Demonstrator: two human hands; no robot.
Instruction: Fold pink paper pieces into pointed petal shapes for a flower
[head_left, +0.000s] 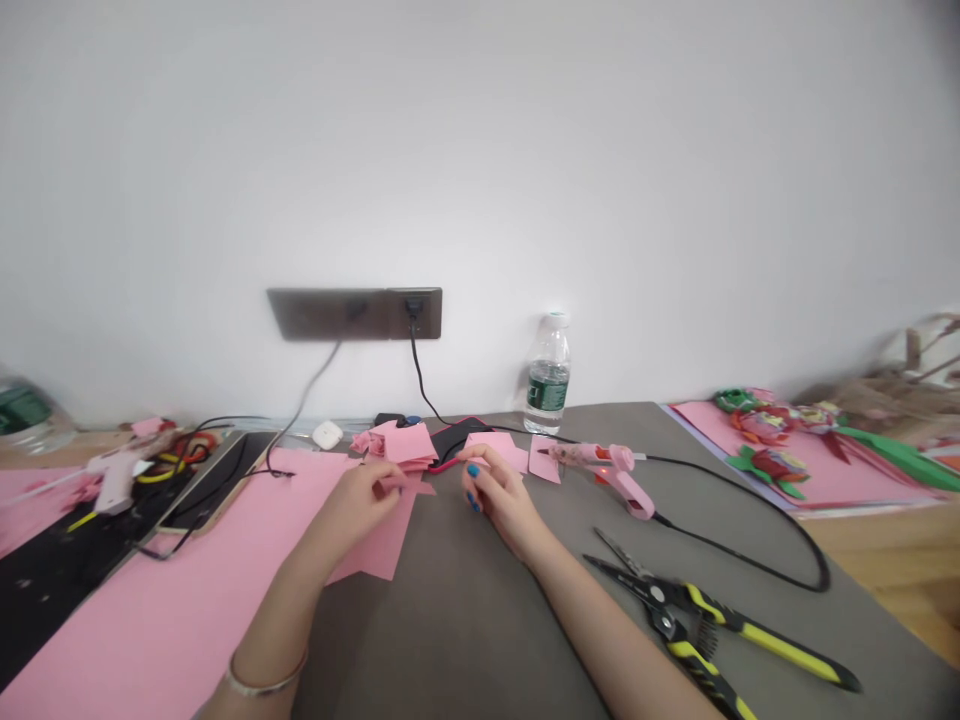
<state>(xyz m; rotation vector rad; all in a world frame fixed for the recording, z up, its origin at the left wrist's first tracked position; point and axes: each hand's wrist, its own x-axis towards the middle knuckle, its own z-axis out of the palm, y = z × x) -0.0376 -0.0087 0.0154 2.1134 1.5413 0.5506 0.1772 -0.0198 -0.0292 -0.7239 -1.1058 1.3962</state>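
Plain white wall (480, 150), dark wall socket panel (354, 314) low on it; wooden tabletop (892, 560) at right; soft, even light.

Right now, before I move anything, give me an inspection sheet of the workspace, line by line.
surface: grey desk mat, pink craft sheet lying across its left side.
job's things: cut pink pieces stacked ahead of the hands; pink hot glue gun, red light on.
clutter: yellow-handled snips, water bottle, second glue gun.
hands: left hand pinches a pink piece; right hand curled, grip unclear.
cables: black cord loops from the glue gun toward a wall socket.
surroundings: craft flowers at right; white wall.
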